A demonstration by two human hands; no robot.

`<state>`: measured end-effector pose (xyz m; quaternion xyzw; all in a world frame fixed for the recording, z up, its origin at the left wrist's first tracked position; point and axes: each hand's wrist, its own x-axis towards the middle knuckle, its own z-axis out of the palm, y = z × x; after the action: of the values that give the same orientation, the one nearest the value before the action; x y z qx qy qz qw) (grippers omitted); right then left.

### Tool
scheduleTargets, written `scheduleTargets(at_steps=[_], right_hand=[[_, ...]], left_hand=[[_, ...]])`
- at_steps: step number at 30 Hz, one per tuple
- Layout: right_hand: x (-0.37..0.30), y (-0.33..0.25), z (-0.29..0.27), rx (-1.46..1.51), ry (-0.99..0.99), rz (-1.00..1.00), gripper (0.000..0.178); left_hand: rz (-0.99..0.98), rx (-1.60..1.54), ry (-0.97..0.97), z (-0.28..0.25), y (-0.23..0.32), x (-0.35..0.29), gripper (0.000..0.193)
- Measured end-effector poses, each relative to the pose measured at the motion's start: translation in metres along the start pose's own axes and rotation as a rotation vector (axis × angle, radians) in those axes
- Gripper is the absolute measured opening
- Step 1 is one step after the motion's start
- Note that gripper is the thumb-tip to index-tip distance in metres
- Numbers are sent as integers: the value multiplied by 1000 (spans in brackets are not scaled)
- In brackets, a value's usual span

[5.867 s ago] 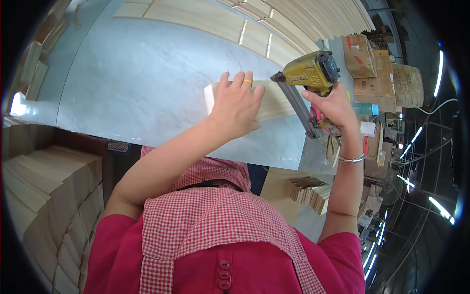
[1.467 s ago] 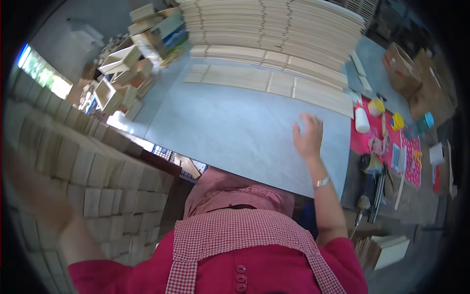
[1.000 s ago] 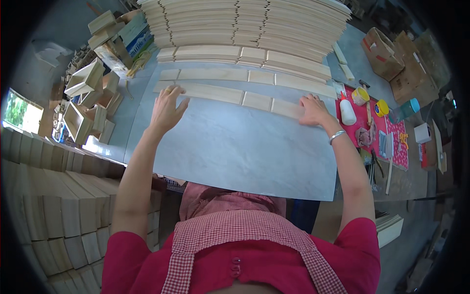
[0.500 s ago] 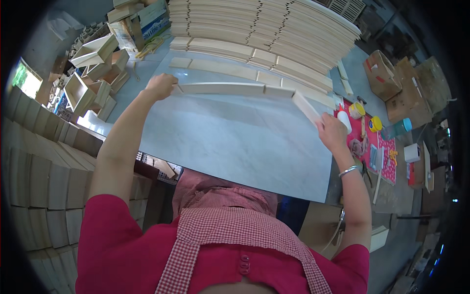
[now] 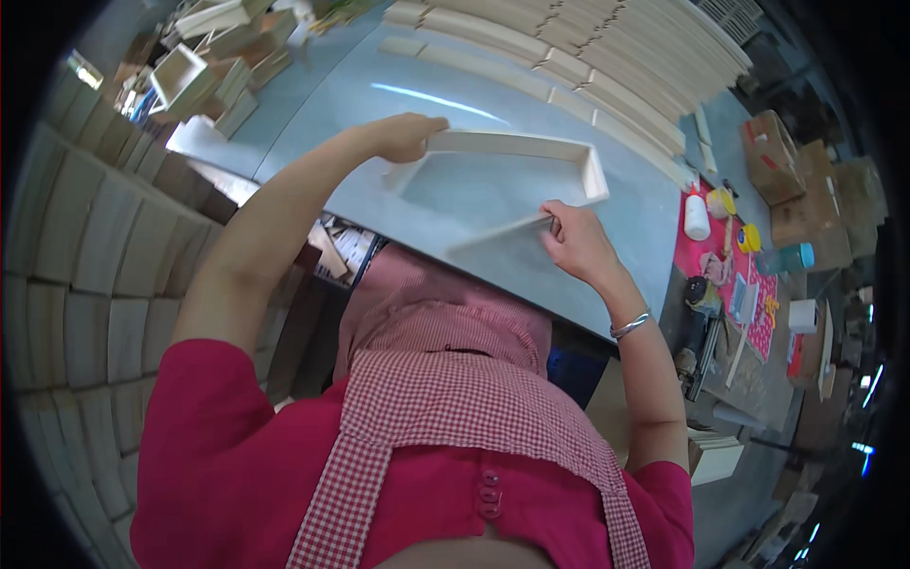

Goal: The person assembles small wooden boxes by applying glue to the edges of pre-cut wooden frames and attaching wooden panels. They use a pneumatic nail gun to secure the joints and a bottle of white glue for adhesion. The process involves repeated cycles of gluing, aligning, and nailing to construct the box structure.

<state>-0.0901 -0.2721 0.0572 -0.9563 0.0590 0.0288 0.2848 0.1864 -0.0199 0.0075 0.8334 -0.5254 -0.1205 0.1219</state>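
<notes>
A pale wooden strip, jointed into several segments, is bent into a nearly box-shaped frame over the grey marbled tabletop. My left hand is closed on its far left corner. My right hand pinches the near segment, close to the right-hand corner. From there that segment slants toward the table's front edge, its free end blurred. On the left, a short segment angles down below my left hand, also blurred. At the right corner, a short side piece stands on edge.
Stacked wooden strips line the table's far side. Wooden boxes pile up at far left. To the right, a red cloth carries a white glue bottle and yellow-lidded tubs. Cardboard boxes stand beyond. Stacked boards rise at left.
The strip, bent only at its right end before, is now folded round into a frame. My right hand has come inward to the left, my left hand to the right. The view has shifted.
</notes>
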Motion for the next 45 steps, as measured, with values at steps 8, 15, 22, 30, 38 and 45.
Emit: scheduleTargets(at_steps=[8, 15, 22, 30, 38, 45], right_hand=[[21, -3, 40, -200, 348, -350, 31], [31, 6, 49, -127, 334, -290, 29], [33, 0, 51, -129, 349, -278, 30], [15, 7, 43, -184, 343, -277, 32], [-13, 23, 43, -254, 473, -279, 30], [5, 14, 48, -219, 504, -326, 30]], left_hand=[[-482, -632, 103, -6, 53, -20, 31], [-435, -977, 321, 25, 64, -34, 54], [-143, -1037, 253, 35, 72, -63, 69], [-153, -632, 135, -6, 63, -19, 74], [-74, -491, 38, 14, 88, 20, 56], [-203, -309, 374, 29, 70, 6, 49]])
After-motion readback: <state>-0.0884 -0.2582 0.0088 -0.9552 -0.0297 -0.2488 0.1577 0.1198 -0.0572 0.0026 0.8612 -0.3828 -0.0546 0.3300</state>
